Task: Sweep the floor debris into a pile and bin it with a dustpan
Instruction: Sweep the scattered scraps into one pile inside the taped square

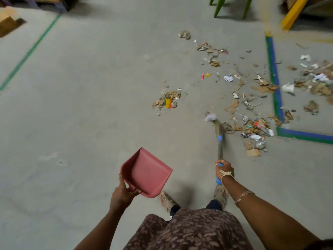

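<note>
The debris (252, 98) is bits of brown card, white paper & shiny scraps. It lies spread thin on the grey floor (81, 114), from 1 to 4 o'clock. One small clump w/ a yellow-red wrapper (168, 103) sits apart near the middle. More bits lie inside a blue & green tape corner (276, 98) at 3 o'clock.

The dustpan (146, 173) is pink, flat & wide. It is up off the floor at 6 o'clock. The broom (219, 130) is thin, w/ straw-colour bristles & a blue band. Its tip is down by a grey-white scrap (210, 117), just right of the middle.

The left hand (124, 193) grips the dustpan's near edge, thumb along one side, fingers curled round. The right hand (224, 169) is wrapped tight round the broom's blue end at 5 o'clock, back of the hand up, w/ a string band at the wrist.

The broom is blurry, so its bristles are hard to see. The dustpan's handle can't be made out behind the left hand. Both feet are partly hidden by a brown patterned dress (189, 231). Green chair legs (219, 6) at 12 o'clock & a yellow beam (293, 13) at 2 o'clock are cut off at the top.
</note>
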The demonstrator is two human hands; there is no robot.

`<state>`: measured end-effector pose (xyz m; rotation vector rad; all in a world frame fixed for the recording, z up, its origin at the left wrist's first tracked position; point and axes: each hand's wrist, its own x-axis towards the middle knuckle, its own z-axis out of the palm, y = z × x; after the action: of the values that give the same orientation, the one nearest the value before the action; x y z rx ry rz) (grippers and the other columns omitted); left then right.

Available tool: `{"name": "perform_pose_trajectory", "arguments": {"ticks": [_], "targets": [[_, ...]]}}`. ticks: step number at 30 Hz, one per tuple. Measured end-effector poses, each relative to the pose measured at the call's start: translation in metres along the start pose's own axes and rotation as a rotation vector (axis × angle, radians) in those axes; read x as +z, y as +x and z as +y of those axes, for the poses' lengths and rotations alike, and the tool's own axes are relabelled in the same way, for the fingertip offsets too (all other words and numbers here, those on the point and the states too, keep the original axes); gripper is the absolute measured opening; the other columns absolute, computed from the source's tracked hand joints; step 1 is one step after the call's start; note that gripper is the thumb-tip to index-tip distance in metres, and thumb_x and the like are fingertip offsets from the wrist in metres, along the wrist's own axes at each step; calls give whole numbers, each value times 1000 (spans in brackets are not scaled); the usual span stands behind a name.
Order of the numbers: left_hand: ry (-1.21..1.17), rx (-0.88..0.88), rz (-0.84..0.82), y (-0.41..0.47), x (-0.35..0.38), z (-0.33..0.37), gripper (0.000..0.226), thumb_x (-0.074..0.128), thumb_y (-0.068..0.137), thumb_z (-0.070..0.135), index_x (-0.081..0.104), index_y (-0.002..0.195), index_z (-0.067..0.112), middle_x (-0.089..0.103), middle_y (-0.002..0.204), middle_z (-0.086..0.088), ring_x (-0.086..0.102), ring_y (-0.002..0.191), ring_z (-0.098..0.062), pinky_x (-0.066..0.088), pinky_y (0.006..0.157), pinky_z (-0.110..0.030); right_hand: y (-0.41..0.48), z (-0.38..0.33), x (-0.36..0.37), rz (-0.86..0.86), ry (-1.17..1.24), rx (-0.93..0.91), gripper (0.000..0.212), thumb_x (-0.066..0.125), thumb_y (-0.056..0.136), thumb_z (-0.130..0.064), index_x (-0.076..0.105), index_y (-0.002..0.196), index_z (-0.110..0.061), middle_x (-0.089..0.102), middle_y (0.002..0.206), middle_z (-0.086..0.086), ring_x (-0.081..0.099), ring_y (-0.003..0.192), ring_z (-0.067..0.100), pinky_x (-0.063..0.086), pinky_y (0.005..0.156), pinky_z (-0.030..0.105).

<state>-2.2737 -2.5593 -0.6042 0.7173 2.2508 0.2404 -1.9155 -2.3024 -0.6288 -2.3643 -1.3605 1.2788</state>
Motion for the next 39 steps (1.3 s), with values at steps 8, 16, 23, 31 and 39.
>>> {"name": "perform_pose_trajectory", "arguments": {"ticks": [8, 16, 23, 31, 39], "targets": [[33, 50, -11, 20, -4, 24, 127, 86, 72, 55, -3, 159, 29, 76, 104, -9, 70, 98, -39, 52, 75, -39, -40, -3, -28, 61, 129, -171, 14, 66, 86, -5, 69, 80, -17, 70, 83, 3, 64, 77, 25, 46, 72, 28], [45, -2, -31, 35, 3, 53, 127, 88, 71, 50, -2, 159, 29, 78, 103, -5, 71, 99, -37, 54, 80, -41, -33, -22, -23, -168, 173, -296, 22, 70, 83, -4, 74, 75, -23, 69, 68, -11, 60, 58, 2, 49, 60, 22], [29, -92, -21, 28, 15, 98, 129, 86, 66, 60, -3, 155, 35, 78, 102, -4, 72, 92, -37, 57, 79, -45, 16, -69, 4, -461, -63, -372, 25, 70, 82, -10, 73, 72, -33, 75, 89, -9, 69, 86, 8, 52, 80, 19], [17, -159, 41, 28, 16, 155, 130, 87, 61, 65, -2, 154, 41, 78, 95, 13, 73, 90, -36, 59, 78, -48, 98, -123, 7, -492, -144, -246, 21, 66, 79, -17, 72, 64, -30, 76, 92, -7, 70, 92, 17, 50, 80, 19], [-42, -178, 29, 46, 27, 195, 134, 83, 49, 75, -3, 149, 53, 77, 80, 6, 74, 77, -37, 62, 68, -50, 160, -113, -52, -213, 47, -147, 17, 62, 83, -10, 76, 81, -19, 76, 97, 1, 69, 98, 27, 51, 87, 28]]}}
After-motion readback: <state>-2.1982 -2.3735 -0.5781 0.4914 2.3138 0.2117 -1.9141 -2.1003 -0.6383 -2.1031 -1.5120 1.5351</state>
